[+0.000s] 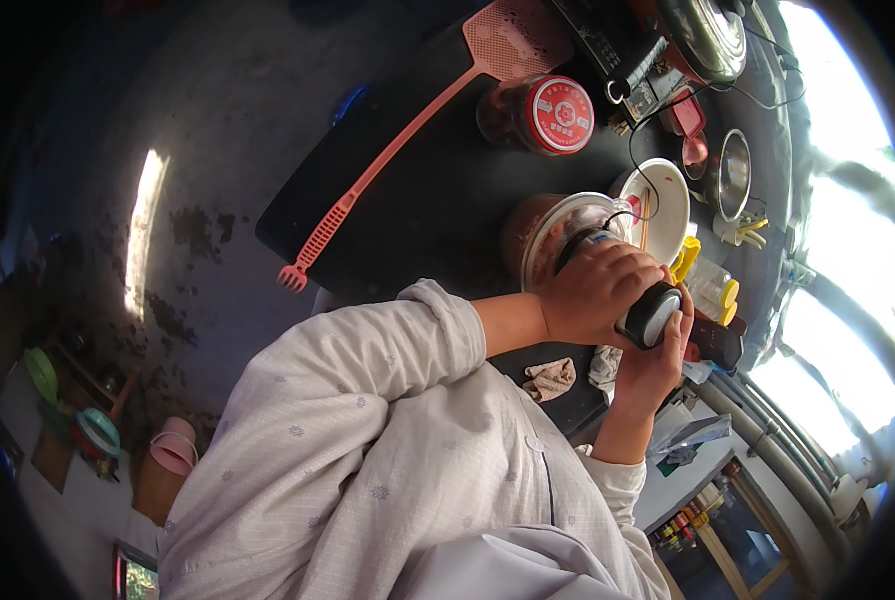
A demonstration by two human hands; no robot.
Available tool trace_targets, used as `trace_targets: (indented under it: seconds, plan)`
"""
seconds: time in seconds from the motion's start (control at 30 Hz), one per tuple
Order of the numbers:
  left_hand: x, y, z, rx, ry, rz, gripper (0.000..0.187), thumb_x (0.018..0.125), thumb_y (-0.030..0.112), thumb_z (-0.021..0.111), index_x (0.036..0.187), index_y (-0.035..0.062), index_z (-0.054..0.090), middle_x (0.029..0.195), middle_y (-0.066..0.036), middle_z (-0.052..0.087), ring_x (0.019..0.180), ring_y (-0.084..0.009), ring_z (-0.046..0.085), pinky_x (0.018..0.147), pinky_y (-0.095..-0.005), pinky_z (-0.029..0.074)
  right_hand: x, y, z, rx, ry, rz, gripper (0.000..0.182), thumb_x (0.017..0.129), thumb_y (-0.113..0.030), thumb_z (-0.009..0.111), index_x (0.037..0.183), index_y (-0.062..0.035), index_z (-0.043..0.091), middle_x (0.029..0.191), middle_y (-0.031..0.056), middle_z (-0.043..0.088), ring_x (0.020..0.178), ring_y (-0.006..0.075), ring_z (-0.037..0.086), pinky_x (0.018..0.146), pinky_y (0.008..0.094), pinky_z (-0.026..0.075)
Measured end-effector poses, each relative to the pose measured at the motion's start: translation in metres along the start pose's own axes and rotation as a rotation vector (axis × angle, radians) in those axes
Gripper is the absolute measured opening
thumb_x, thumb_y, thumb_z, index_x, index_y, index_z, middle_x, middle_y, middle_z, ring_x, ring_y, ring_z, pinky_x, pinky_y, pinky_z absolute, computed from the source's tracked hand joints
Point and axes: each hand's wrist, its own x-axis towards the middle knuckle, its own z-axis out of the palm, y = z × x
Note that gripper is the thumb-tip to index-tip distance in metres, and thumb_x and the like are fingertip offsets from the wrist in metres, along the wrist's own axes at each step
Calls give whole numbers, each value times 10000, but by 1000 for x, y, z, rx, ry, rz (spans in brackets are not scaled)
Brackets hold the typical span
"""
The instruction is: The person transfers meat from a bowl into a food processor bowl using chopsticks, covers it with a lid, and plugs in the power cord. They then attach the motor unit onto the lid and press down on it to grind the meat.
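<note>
A black device [652, 315] with a rounded end and a thin cord is tilted over a clear bowl [539, 240] that holds something reddish. My left hand [592, 300] is wrapped round the body of the device. My right hand [655, 370] grips its rounded end, thumb and fingers on either side. The lower part of the device is partly hidden by my left hand and the bowl's rim. Close behind the bowl stands a white tub [667, 205] with a pair of sticks in it.
On the black table [417, 210] lie a pink fly swatter [392, 160], a red-lidded jar [562, 115] and a crumpled cloth [549, 380]. A metal bowl [734, 175], a lidded pot [705, 40] and yellow-capped bottles [712, 285] stand farther along. The cord runs past the tub.
</note>
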Motion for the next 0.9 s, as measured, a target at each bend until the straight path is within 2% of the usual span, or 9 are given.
trace_targets:
  seconds: [0.37, 0.6, 0.9]
  plan:
    - [0, 0, 0, 5, -17, 15, 900, 545, 379, 881, 1282, 70, 467, 1263, -116, 551, 1192, -307, 523, 1045, -471, 366, 2, 1, 0, -19, -3, -21, 403, 1004, -196, 420, 1357, -1, 433, 1410, 146, 491, 1286, 231, 483, 1058, 356, 428]
    - [0, 0, 0, 25, -50, 10, 921, 559, 390, 876, 1307, 71, 444, 1277, -120, 533, 1215, -316, 505, 1049, -479, 355, 0, -3, 7, 11, 30, 5, 372, 1001, -170, 408, 1342, -31, 456, 1416, 155, 484, 1294, 249, 475, 1087, 386, 391]
    - [-2, -2, 2, 45, -51, 16, 943, 557, 405, 874, 1325, 77, 436, 1294, -121, 528, 1231, -326, 493, 1055, -484, 348, 1, -1, 5, 15, 3, -34, 362, 1010, -158, 390, 1344, -38, 460, 1419, 177, 475, 1306, 256, 461, 1106, 381, 368]
